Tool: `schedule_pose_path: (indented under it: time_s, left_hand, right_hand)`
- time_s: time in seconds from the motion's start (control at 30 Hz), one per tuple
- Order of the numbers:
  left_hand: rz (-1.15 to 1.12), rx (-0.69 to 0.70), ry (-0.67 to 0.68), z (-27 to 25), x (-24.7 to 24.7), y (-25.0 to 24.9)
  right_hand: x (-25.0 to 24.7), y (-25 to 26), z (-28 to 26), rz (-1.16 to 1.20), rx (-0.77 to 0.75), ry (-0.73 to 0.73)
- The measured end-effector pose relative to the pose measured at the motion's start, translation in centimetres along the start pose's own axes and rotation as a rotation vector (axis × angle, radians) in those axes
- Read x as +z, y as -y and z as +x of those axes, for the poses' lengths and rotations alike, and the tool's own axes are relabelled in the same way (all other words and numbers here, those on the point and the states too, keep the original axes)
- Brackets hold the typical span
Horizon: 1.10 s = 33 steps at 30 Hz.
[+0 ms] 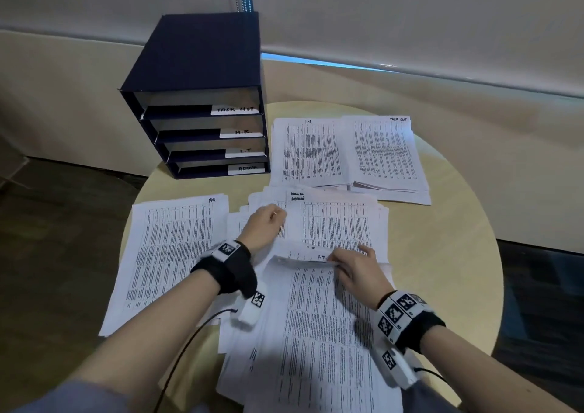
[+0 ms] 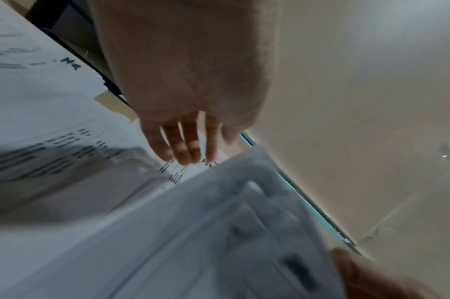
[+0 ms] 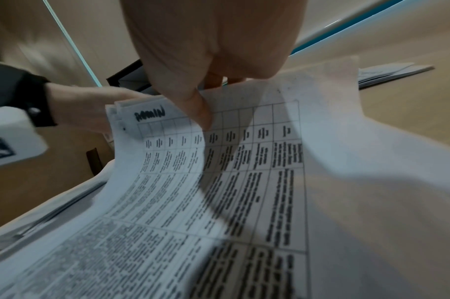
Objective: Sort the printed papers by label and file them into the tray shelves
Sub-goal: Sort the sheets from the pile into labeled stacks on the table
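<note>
A dark blue tray shelf unit (image 1: 196, 65) stands at the table's back left, with shelves marked TASK LIST, H.R., I.T and ADMIN. Sorted piles lie around it: HR pile (image 1: 170, 248) at left, ADMIN pile (image 1: 335, 220) in the middle, I.T pile (image 1: 309, 153) and TASK LIST pile (image 1: 385, 153) behind. My left hand (image 1: 271, 218) (image 2: 182, 147) rests with straight fingers on the ADMIN pile's left edge. My right hand (image 1: 344, 259) (image 3: 206, 101) pinches the curled-up top edge of a sheet (image 1: 303, 254) from the near loose pile (image 1: 316, 333). Under it lies a sheet marked ADMIN (image 3: 152, 115).
The round wooden table (image 1: 442, 254) ends close to the right of the piles, and dark floor lies beyond. A black cable (image 1: 189, 340) runs from my left wrist across the table's front edge. A beige wall stands behind the shelf unit.
</note>
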<state>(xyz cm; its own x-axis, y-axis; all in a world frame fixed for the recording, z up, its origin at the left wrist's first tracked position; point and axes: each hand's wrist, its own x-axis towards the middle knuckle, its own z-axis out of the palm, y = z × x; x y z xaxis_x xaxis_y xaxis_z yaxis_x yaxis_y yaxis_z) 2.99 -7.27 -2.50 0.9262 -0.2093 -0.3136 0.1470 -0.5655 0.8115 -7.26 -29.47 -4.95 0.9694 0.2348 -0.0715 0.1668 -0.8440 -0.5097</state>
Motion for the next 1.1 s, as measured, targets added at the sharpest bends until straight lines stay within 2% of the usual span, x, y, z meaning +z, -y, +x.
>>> schedule_pose_path:
  time_s: [0.07,0.1,0.2,0.27,0.33,0.37,0.43,0.57,0.67,0.73,0.83,1.1]
  left_hand:
    - [0.067,-0.089,0.011,2.2,0.5,-0.1]
    - [0.018,-0.167,0.043,3.1,0.7,0.0]
    - [-0.306,-0.33,0.051,5.6,1.1,0.6]
    - [-0.395,-0.364,0.062,5.8,1.2,-0.4]
    - [-0.339,-0.339,0.098,4.9,1.4,-1.5]
    - [-0.318,-0.314,0.1,4.5,1.4,-1.8]
    - [-0.264,-0.172,0.067,3.4,1.7,-2.2]
    - [0.179,0.246,-0.112,1.7,0.8,-3.1]
    - [0.271,0.492,-0.253,0.5,-0.6,-3.6]
    - [0.275,0.552,-0.333,-0.2,-1.5,-4.1]
    - [0.326,0.548,-0.376,-0.7,-2.0,-3.8]
    - [0.441,0.584,-0.314,-1.3,-0.1,-3.5]
  right_hand:
    - [0.0,-0.1,0.1,0.002,0.007,0.014]
    - [-0.1,-0.3,0.1,0.003,0.015,0.022]
    - [0.0,-0.7,0.1,0.039,0.038,0.064]
    - [0.0,-0.9,0.2,0.051,0.043,0.091]
    - [0.1,-1.0,0.3,0.05,0.039,0.104]
    - [0.1,-1.2,0.4,0.049,0.034,0.104]
    - [0.2,-1.4,0.5,0.048,0.018,0.097]
    - [0.1,-1.5,0.6,0.062,0.008,0.064]
    - [-0.3,-1.3,0.4,0.06,0.001,0.042]
    - [-0.4,-1.2,0.1,0.096,0.007,0.047]
    - [-0.2,-1.1,-0.1,0.095,0.013,0.045]
    - [-0.4,-0.7,-0.3,0.06,0.032,0.019]
